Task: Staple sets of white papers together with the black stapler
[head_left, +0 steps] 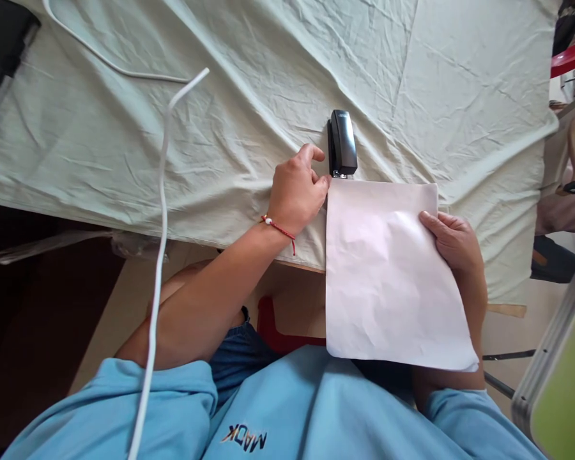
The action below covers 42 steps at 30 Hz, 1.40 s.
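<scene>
White paper (383,275) extends over the table's front edge towards my body, and its lower right corner shows a second edge, like another sheet beneath. My right hand (457,239) grips its right side, thumb on top and fingers mostly hidden underneath. A black stapler (344,142) lies at the paper's top left corner, its front end close to the top edge; whether the paper is between its jaws cannot be made out. Just left of the stapler, my left hand (299,185) has index finger and thumb apart, the lower fingertip beside the paper's corner.
A pale wrinkled cloth (249,108) covers the table. A white cable (163,172) runs down the left side in front of my left arm. A black object (4,51) sits at the far left. At the right stands a green-topped, metal-edged piece (565,377).
</scene>
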Each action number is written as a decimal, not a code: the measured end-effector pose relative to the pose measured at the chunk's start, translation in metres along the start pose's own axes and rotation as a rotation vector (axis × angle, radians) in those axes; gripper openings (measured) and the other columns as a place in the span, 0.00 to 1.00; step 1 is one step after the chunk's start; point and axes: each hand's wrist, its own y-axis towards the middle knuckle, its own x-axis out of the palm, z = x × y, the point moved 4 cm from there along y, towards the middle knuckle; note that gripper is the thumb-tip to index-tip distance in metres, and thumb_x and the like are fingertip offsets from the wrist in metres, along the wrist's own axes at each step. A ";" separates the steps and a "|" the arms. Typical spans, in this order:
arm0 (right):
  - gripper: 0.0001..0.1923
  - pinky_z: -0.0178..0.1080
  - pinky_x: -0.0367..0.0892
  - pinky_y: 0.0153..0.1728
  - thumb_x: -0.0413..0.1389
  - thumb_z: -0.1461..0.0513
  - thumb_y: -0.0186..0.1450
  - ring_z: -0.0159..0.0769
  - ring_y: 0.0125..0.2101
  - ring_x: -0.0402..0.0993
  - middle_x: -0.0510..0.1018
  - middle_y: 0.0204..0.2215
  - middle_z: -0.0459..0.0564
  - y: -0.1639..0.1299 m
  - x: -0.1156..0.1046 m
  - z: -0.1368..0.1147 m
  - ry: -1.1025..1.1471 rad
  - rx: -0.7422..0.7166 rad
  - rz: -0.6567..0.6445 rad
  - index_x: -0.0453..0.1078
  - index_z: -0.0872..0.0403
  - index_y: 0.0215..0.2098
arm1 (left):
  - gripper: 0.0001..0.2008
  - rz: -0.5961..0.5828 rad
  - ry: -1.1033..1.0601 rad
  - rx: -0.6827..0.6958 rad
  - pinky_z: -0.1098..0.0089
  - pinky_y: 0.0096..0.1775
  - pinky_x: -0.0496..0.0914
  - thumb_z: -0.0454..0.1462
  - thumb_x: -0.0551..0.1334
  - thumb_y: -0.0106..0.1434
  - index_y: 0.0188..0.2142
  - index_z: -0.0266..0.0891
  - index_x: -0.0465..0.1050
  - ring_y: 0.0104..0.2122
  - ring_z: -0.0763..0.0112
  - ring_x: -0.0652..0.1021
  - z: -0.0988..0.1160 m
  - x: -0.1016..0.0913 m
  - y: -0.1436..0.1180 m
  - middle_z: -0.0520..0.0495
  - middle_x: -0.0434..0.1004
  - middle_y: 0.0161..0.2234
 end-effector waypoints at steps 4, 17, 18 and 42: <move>0.17 0.39 0.66 0.19 0.74 0.46 0.56 0.35 0.19 0.73 0.81 0.21 0.46 0.008 -0.001 -0.001 -0.012 -0.009 0.033 0.82 0.49 0.28 | 0.14 0.035 0.081 0.042 0.60 0.45 0.74 0.25 0.69 0.60 0.42 0.42 0.78 0.30 0.62 0.80 -0.003 0.003 0.004 0.56 0.75 0.22; 0.15 0.36 0.68 0.21 0.73 0.49 0.57 0.34 0.22 0.74 0.82 0.22 0.48 0.009 0.003 -0.005 0.016 -0.039 0.096 0.84 0.51 0.29 | 0.28 0.026 0.171 0.313 0.61 0.47 0.75 0.27 0.61 0.70 0.64 0.53 0.81 0.38 0.62 0.81 0.000 0.008 -0.002 0.50 0.83 0.37; 0.15 0.36 0.69 0.21 0.73 0.49 0.58 0.34 0.23 0.74 0.82 0.23 0.48 0.009 0.003 -0.006 0.004 -0.036 0.102 0.84 0.51 0.30 | 0.28 0.019 0.214 0.331 0.61 0.46 0.75 0.28 0.60 0.71 0.64 0.53 0.81 0.39 0.61 0.81 0.002 0.007 -0.004 0.49 0.84 0.39; 0.11 0.40 0.76 0.29 0.74 0.50 0.59 0.37 0.30 0.77 0.82 0.27 0.43 0.006 -0.059 0.009 0.193 -0.264 0.348 0.83 0.44 0.30 | 0.08 -0.051 -0.209 0.152 0.65 0.34 0.71 0.39 0.67 0.72 0.46 0.44 0.86 0.25 0.69 0.74 0.003 -0.017 -0.005 0.52 0.76 0.23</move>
